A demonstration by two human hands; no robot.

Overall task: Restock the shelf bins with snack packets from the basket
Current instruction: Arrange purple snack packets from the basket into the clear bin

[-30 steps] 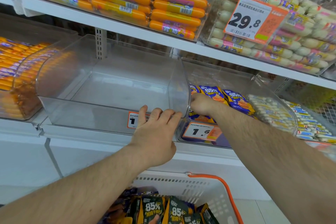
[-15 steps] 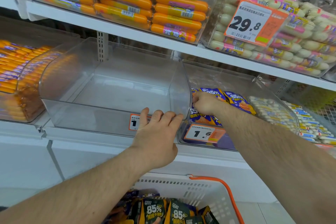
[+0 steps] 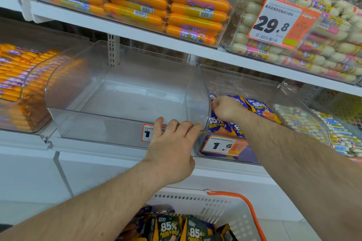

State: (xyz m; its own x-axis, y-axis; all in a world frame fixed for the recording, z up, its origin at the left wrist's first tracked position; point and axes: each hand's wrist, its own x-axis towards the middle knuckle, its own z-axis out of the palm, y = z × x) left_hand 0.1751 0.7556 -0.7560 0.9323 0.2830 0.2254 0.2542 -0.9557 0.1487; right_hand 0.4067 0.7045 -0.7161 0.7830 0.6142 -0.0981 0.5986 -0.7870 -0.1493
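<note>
Two hands work the shelf: the left hand [image 3: 172, 148] hooks its fingers [image 3: 183, 126] over the empty clear bin's [image 3: 121, 92] front lip; the right hand [image 3: 227, 108] clenches blue snack packets [image 3: 258, 106] in the neighbouring bin [image 3: 305, 111], basket [image 3: 225, 209] below.

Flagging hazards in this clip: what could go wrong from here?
The left hand hooks its fingers over the front lip of the clear bin, which holds nothing, so a tug might slide it off the shelf. The right hand, among the blue packets, could knock some over the low front of their bin.
</note>
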